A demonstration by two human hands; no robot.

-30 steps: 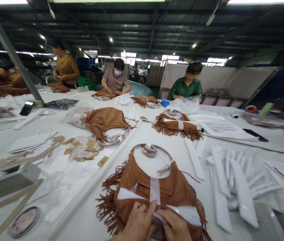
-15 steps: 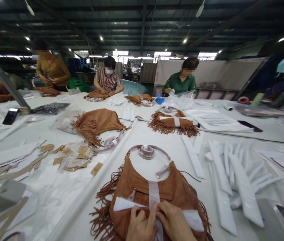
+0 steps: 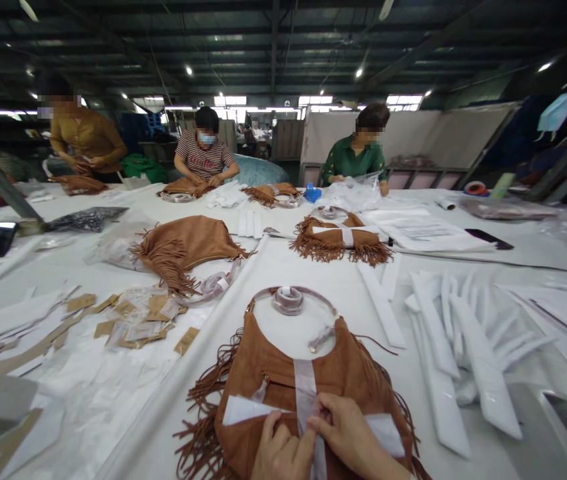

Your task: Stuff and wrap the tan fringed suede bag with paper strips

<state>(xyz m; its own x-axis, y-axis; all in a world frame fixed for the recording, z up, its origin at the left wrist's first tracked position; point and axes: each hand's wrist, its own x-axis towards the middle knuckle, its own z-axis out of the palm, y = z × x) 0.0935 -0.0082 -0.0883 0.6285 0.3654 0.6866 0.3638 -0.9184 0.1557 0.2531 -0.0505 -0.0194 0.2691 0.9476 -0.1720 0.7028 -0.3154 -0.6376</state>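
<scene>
1. The left grip (image 3: 282, 445) is curled, its fingers pressed onto the upright white strip (image 3: 305, 400) crossing the bag.
2. The right grip (image 3: 346, 427) is closed on that same strip from the other side, touching the left grip's fingers.
3. The tan suede fringed shoulder bag (image 3: 283, 380) lies flat at the near edge of the white desk (image 3: 273, 267), with its handle curving away toward the far side.
4. A heap of white strips (image 3: 463, 347) lies just right of the bag.

- Worn on the person's head, looking forward and down over a long white work table (image 3: 313, 280)
- Close above the left hand (image 3: 281, 453), right hand (image 3: 348, 430) and fringed suede bag (image 3: 263, 380)
- Wide, reaching a far co-worker (image 3: 203, 157) and the factory ceiling (image 3: 273, 47)
</scene>
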